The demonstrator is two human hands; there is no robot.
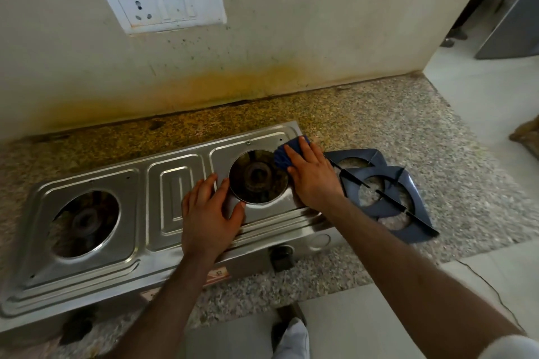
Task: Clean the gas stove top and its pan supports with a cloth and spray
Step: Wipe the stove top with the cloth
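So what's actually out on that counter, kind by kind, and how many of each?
Gas stove: 1
Burner openings: 2
Pan supports, off the stove, overlapping: 2
Blue cloth, under the right hand: 1
Control knobs: 2
Total: 8

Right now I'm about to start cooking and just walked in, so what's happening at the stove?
A person is wiping the steel gas stove top. Their right hand presses a blue cloth flat near the far right corner, beside the right burner opening. The left hand rests flat on the stove, steadying it. Both pan supports are off, stacked on the counter to the stove's right. No spray bottle is in view.
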